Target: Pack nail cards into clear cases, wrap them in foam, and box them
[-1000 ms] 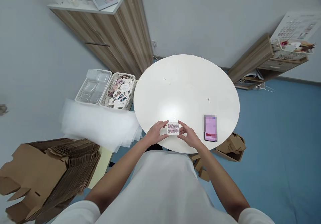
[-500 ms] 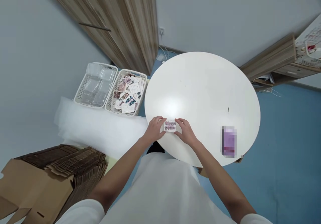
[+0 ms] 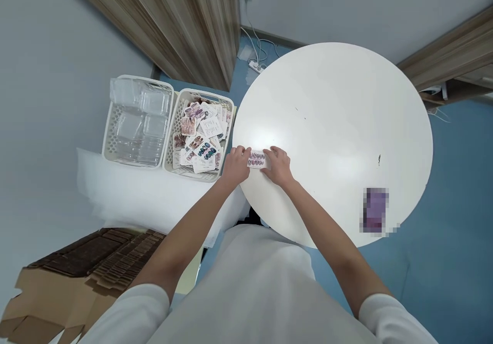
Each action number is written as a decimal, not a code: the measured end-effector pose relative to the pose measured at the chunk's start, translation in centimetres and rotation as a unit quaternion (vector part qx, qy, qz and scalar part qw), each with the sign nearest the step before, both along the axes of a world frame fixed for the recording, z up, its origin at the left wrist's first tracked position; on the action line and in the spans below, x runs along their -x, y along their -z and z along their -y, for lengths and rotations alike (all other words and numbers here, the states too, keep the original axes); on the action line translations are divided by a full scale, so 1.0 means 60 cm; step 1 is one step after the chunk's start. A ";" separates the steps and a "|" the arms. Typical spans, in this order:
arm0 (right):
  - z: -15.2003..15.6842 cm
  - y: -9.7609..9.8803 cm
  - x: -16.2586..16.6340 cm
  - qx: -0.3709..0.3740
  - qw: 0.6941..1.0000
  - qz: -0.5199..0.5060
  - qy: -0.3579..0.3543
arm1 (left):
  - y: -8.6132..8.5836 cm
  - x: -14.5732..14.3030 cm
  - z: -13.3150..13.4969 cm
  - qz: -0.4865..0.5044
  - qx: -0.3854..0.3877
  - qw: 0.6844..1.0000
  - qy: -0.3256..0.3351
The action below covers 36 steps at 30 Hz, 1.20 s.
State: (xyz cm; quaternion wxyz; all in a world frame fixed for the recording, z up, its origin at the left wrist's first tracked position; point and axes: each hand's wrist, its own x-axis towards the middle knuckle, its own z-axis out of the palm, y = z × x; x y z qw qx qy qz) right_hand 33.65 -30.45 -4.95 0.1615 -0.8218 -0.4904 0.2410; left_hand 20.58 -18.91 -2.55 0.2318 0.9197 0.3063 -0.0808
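A small card of press-on nails (image 3: 256,159), with two rows of shiny pink-purple nails, is at the near left of the round white table (image 3: 331,102). My left hand (image 3: 236,166) grips its left end with thumb and fingers. Around its right end curls my right hand (image 3: 279,167), the thumb at the lower corner and the fingers at the upper one. Whether the card lies inside a clear case is too small to tell.
Left of the table stand a white basket of nail cards (image 3: 204,136) and another basket of clear plastic boxes (image 3: 138,123). White wrapping sheet (image 3: 154,192) lies before them, with folded cardboard boxes (image 3: 77,277) nearer. A blurred purple item (image 3: 375,210) sits on the table's right.
The camera view has shifted, so the table appears farther right and higher. Both hands stay at the nail card; the right fingers have spread slightly away from its right edge.
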 end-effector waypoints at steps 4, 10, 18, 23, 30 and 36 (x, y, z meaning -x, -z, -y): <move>-0.012 0.010 0.008 0.024 0.999 0.010 0.031 | 0.012 -0.004 -0.007 -0.027 0.037 0.999 -0.020; -0.008 0.010 0.012 0.039 0.999 0.011 0.032 | 0.018 -0.001 -0.009 -0.052 0.065 0.996 -0.012; 0.002 0.001 0.020 0.019 0.999 0.019 0.023 | 0.016 0.007 -0.008 -0.027 0.098 0.995 -0.017; 0.016 -0.010 0.046 -0.029 0.992 -0.073 0.102 | 0.021 0.024 0.005 0.069 0.144 0.982 -0.096; 0.027 -0.012 0.077 -0.073 0.920 -0.315 0.222 | 0.031 0.035 0.026 0.128 0.282 0.932 -0.187; 0.031 -0.009 0.070 -0.075 0.908 -0.361 0.198 | 0.037 0.034 0.032 0.127 0.285 0.928 -0.202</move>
